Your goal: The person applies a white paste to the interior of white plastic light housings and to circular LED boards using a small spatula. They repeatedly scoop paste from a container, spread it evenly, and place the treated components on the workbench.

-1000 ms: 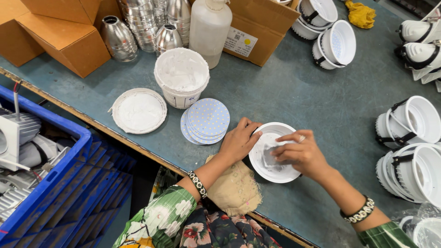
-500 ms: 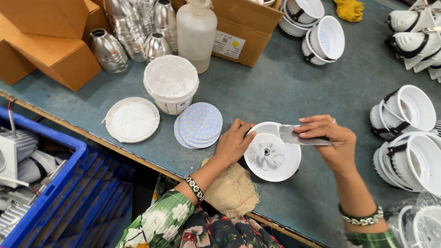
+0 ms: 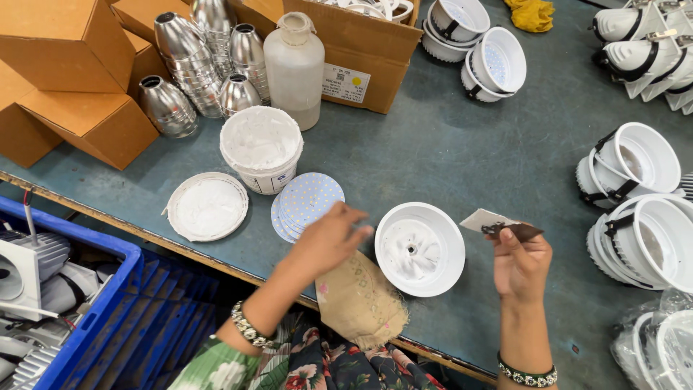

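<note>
A white round lamp housing [image 3: 420, 248] lies open side up near the table's front edge, with white paste smeared inside it. My right hand [image 3: 521, 263] is raised to its right, pinching a small flat card spreader [image 3: 499, 223] smeared with paste. My left hand [image 3: 329, 239] hovers left of the housing, fingers loosely curled and holding nothing, just below a stack of round white LED discs [image 3: 304, 204]. A beige cloth [image 3: 359, 300] hangs over the table edge beneath that hand.
An open white tub of paste [image 3: 261, 148] and its lid [image 3: 208, 206] sit left of the discs. Behind are shiny metal reflectors [image 3: 203, 61], a plastic bottle [image 3: 294, 66] and cardboard boxes [image 3: 68, 72]. More white housings [image 3: 634, 189] crowd the right. A blue crate [image 3: 86, 310] stands lower left.
My right hand has lifted the spreader out of the housing and moved it right. My left hand has let go of the housing's rim and drawn back to the left.
</note>
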